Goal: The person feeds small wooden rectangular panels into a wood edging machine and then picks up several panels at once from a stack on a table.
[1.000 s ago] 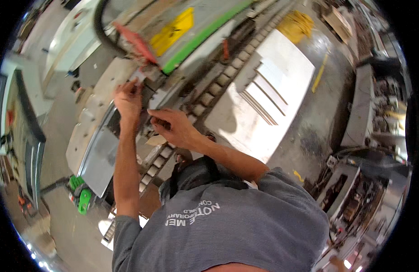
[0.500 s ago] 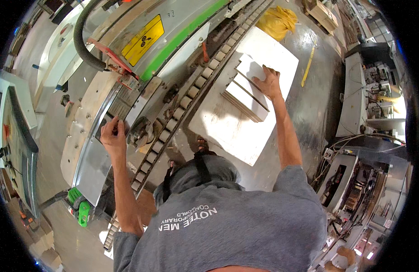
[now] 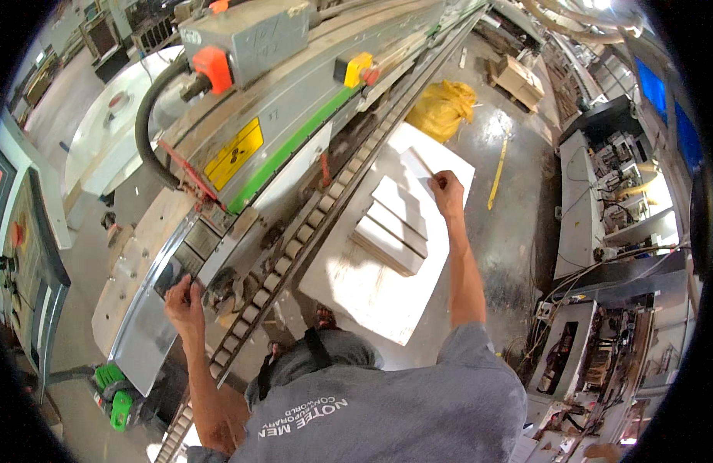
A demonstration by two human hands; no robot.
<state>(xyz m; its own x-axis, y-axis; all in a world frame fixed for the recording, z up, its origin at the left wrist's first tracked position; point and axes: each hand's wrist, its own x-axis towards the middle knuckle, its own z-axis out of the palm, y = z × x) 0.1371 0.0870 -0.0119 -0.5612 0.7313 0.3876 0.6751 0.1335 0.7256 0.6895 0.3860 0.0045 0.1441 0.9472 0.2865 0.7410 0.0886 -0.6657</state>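
Observation:
My right hand [image 3: 447, 193] is closed on the near end of a narrow white board strip [image 3: 418, 163], beyond the stack. Several more white board strips [image 3: 395, 224] lie stacked beside one another on a large white panel [image 3: 356, 297], to the left of that hand. On the left, my left hand [image 3: 185, 310] is at the metal edge of a long machine [image 3: 152, 309], next to its dark infeed opening. Its fingers are curled together, and what they hold, if anything, is hidden.
A chain conveyor of pale pads [image 3: 283, 265] runs diagonally between the machine and the panel. A yellow sack [image 3: 441, 109] lies beyond the panel. Opened machinery with loose cables [image 3: 580, 328] stands on the right. A dark hose [image 3: 144, 139] arches over the machine.
My right hand has gone from spread over the stack to gripping a strip apart from it. My left hand stays by the machine edge, fingers still curled. The view has shifted.

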